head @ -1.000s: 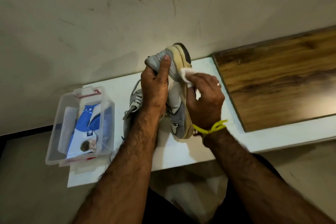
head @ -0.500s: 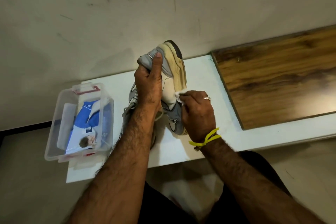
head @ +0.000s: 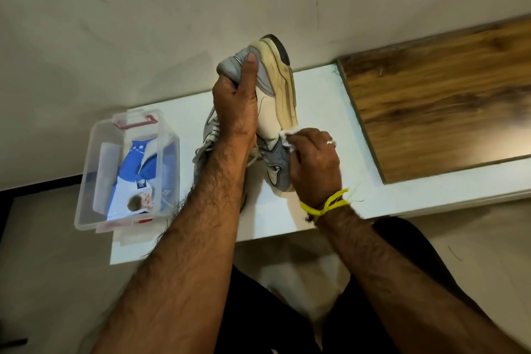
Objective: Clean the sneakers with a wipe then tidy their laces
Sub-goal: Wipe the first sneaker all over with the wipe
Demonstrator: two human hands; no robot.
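1. Over the white table (head: 321, 100), up against the wall, one sneaker (head: 273, 106) is held off the surface, tipped on its side with the yellowed sole (head: 283, 80) facing right and the dark outsole edge on top.
2. Left hand (head: 237, 103) has it firmly: fingers curled into the grey collar, thumb laid flat along the grey heel panel. That hand is clamped on the sneaker.
3. Right hand (head: 314, 164) is bunched around one white wipe (head: 287, 138), fingers closed tight on it, and the wipe is pressed against the shoe's side where the cream panel meets the grey toe section.
4. Count the jewellery: one silver ring (head: 331, 142) on a right-hand finger, one yellow thread band (head: 326, 205) knotted round the right wrist.
5. A second sneaker (head: 208, 138) lies on the table behind the left forearm; only its grey side and white laces peek out, so that makes two shoes.
6. Any branding on the held sneaker? A curved outline mark sits near the toe, but I can't make out a name.
7. Off to the left, one clear plastic box (head: 86, 181) with red clips stands on the table's corner, lid off.
8. Inside it, one blue-and-white pack (head: 138, 181) printed with a child's picture; a small dark label carries writing too small to read.
9. At the right, one brown wooden board (head: 445, 100) lies on the table, well apart from the hands.
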